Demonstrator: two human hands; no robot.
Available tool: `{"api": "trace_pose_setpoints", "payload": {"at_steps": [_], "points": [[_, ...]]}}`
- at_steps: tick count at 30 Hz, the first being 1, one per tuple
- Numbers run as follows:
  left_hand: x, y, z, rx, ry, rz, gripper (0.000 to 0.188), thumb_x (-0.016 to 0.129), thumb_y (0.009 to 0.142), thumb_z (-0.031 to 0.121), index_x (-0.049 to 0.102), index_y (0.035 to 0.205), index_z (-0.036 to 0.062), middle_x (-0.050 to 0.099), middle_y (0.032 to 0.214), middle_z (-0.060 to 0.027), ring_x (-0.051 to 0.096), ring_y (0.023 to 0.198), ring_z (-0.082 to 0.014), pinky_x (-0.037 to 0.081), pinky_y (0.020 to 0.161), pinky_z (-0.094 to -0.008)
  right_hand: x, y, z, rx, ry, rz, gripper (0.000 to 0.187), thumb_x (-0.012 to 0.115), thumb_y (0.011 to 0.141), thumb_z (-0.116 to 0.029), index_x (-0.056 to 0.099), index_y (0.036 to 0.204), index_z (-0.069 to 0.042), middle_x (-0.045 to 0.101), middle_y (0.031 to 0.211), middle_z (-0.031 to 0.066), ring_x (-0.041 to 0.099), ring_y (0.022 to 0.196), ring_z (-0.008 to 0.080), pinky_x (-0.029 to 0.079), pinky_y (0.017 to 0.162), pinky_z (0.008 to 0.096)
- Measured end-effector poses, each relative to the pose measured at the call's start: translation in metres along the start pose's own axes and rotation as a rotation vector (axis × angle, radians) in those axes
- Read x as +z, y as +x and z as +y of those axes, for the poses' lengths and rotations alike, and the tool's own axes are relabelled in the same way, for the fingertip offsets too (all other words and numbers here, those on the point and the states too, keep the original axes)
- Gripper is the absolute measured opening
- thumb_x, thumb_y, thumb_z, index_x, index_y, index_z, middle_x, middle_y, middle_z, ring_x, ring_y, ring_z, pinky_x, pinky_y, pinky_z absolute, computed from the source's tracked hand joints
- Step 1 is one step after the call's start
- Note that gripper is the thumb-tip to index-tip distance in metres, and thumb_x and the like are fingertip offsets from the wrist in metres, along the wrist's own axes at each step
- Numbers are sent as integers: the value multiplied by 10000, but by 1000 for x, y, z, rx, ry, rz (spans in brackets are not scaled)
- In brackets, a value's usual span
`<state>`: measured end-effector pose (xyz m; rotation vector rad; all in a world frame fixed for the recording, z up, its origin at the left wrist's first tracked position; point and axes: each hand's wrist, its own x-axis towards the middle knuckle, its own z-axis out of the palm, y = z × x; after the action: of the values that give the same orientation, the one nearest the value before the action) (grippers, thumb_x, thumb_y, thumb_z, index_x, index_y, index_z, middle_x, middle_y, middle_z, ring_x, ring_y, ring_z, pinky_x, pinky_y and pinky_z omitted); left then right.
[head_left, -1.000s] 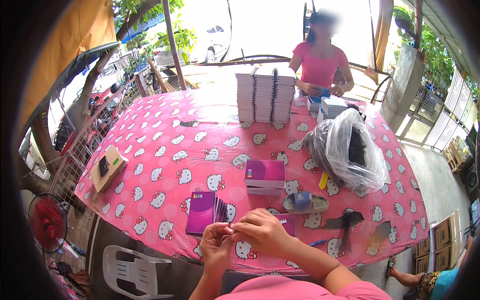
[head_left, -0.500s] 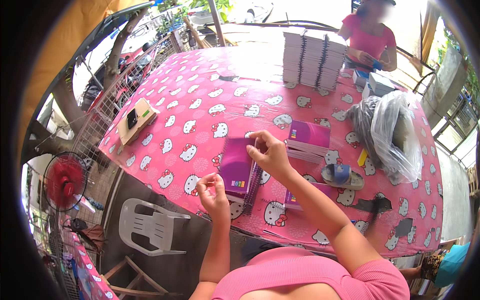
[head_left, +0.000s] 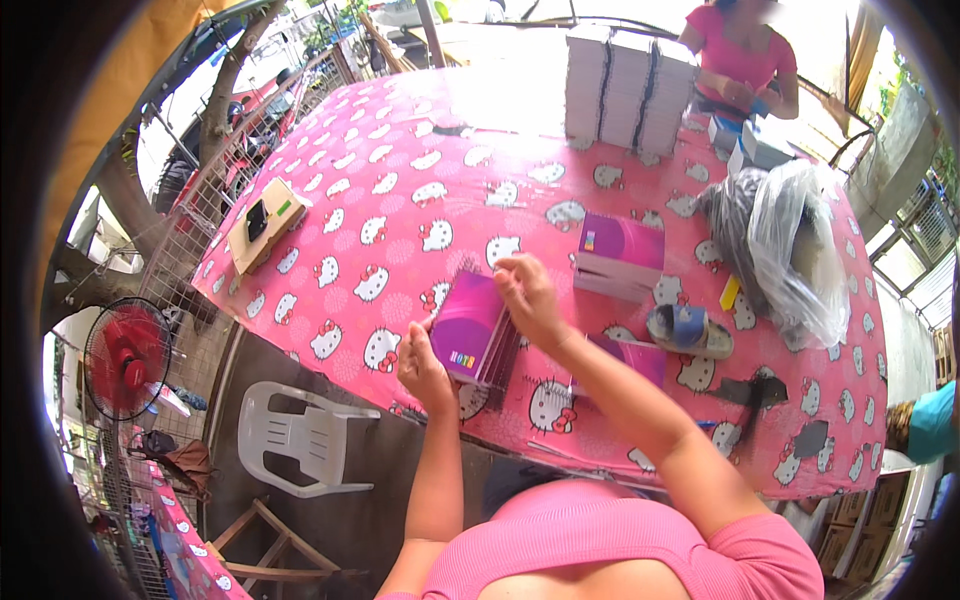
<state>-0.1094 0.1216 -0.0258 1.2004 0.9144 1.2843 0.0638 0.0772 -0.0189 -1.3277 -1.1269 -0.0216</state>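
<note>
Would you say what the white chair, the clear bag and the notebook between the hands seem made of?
Chair: probably matte moulded plastic, given its slotted back. Clear bag: likely thin glossy plastic film, crinkled and transparent. Notebook: probably paper, smooth card cover, flat and faintly shiny.

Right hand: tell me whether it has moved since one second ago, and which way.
Yes. Against the short purple notebook stack, the right hand has moved left and farther from the person, from the stack's near side to its left.
</note>
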Motion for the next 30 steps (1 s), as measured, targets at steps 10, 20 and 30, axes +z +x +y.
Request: {"api": "trace_pose_setpoints", "payload": {"at_steps": [10,20,30], "points": [[-24,-66,151,275,-453,-497,325,468,969,308,619,852,46,583,763,-69,531,687,-174,442,794,-380,-177,-119,-41,621,-470,32,215,702,837,-170,641,964,-8,609,1023,139,597,908,281,481,809,369],[3,-124,216,312,-941,-1768,492,617,936,216,474,1406,190,517,698,-48,492,583,-191,459,672,-377,-67,-124,-52,167,-894,-493,316,717,772,-319,700,957,-63,488,1332,119,452,1157,260,346,885,421],[36,-143,181,691,-1185,-1866,430,594,933,183,455,1339,171,525,730,-63,506,592,-208,463,665,-396,-108,-119,-106,187,-596,-127,182,732,703,-199,626,738,-54,540,1209,140,501,1071,295,374,880,435]]}}
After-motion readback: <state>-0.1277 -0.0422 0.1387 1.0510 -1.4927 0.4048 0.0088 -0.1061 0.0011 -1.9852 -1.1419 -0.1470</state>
